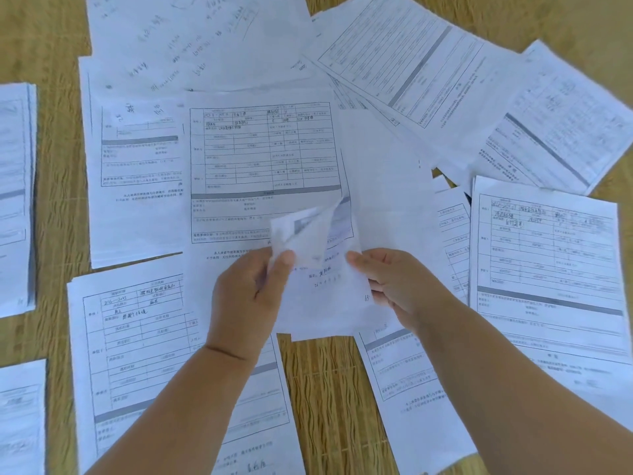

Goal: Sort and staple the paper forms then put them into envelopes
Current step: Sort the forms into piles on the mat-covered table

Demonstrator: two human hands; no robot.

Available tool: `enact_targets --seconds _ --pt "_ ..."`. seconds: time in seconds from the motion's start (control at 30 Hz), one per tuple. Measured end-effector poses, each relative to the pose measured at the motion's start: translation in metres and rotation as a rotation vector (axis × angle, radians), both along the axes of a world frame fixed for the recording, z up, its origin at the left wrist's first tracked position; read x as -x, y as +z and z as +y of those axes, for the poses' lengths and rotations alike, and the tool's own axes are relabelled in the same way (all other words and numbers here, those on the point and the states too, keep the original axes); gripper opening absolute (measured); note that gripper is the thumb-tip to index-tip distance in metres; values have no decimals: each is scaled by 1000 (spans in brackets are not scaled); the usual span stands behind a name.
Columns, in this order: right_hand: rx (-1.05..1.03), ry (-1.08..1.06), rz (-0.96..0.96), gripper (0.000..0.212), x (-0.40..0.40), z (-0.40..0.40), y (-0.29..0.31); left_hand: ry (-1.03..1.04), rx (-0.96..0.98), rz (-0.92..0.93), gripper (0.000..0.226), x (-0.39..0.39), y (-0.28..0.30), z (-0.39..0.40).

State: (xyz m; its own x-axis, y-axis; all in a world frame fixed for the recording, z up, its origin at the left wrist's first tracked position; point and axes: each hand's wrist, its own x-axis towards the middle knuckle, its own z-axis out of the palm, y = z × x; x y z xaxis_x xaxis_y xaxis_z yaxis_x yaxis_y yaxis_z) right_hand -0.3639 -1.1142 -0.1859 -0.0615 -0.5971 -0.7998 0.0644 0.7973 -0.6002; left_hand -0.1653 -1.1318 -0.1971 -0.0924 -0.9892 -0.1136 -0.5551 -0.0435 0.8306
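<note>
It looks like a place of paperwork, an office or a home, I cannot tell which: printed, hand-filled paper forms (263, 159) lie fanned in overlapping piles across a woven straw-coloured mat (337, 389).

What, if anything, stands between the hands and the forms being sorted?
Nothing visible. The left hand already pinches the curled corner of the centre form, and the right hand grips its lower right edge. No stapler or envelope is in view.

Both hands, left (248, 289) and right (397, 282), pinch a curled form (318, 265) above scattered forms (263, 159)
</note>
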Motion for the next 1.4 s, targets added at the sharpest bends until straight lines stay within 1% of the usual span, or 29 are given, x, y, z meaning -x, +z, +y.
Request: enact_targets --seconds 0.03,0.07,0.1,0.13,0.17,0.23,0.3,0.33,0.37,0.4,0.47,0.5,0.53,0.6,0.7,0.73,0.8,0.87,0.9,0.93,0.97,1.0,1.07,1.1,1.2,1.27,1.33,1.4 --pt "-11 -2 28 33 -2 -1 0 -74 -10 -37 23 -2 0 1" --pt "-10 -12 29 36 -2 -1 0 -166 -1 -95 33 -4 1 2" --pt "-2 -17 19 39 -3 -2 0 -287 31 -157 54 -7 -1 4" --pt "-2 -15 24 44 -4 -3 0 -407 75 -225 69 -9 -4 5" --pt "-11 4 33 44 -5 -6 4 -489 136 -287 74 -9 -6 6" --pt "-50 50 20 45 -4 -12 10 -527 196 -302 64 -10 -8 7" --pt "-67 49 -38 56 0 -20 16 -518 167 -259 54 -12 -9 5" --pt "-71 41 -49 60 1 -26 18 -553 152 -263 51 -12 -10 5" --pt "-73 51 -28 57 -1 -31 20 -604 149 -276 49 -14 -12 5" --pt "-66 81 32 46 -3 -36 20 -655 136 -296 49 -16 -14 6" --pt "-9 211 215 16 -9 -44 19 -689 94 -293 49 -19 -14 7" --pt "37 254 302 11 -13 -45 18 -662 88 -269 48 -21 -12 7" --pt "82 256 377 13 -16 -46 20 -612 106 -247 45 -24 -9 6" --pt "148 159 462 18 -20 -40 23 -470 179 -213 40 -32 0 6" --pt "218 -96 383 11 -17 -21 32 -251 203 -164 43 -50 17 9" --pt "228 -176 357 13 -16 -13 36 -190 196 -162 47 -57 24 13" --pt "249 -299 310 24 -16 6 51 -74 117 -107 60 -68 38 21" --pt "304 -332 275 31 -16 27 67 29 -58 30 78 -74 55 27" --pt "339 -325 260 32 -18 37 75 53 -146 117 83 -77 64 27" --pt "376 -318 241 32 -20 46 84 49 -221 202 81 -80 73 25" --pt "408 -307 226 32 -23 55 91 23 -271 280 73 -82 82 22" --pt "432 -296 209 31 -26 63 98 -12 -298 334 60 -83 90 18" --pt "455 -263 159 30 -31 74 103 -62 -290 359 31 -83 105 12" --pt "454 -234 132 31 -33 78 105 -74 -280 350 25 -83 109 13" --pt "458 -224 81 32 -36 88 107 -67 -257 369 26 -84 113 25" --pt "486 -214 38 28 -37 96 109 -10 -238 364 27 -87 110 44" --pt "512 -157 66 23 -38 109 106 32 -212 337 25 -87 109 68" --pt "492 -120 84 26 -46 124 101 22 -201 295 23 -85 108 96"
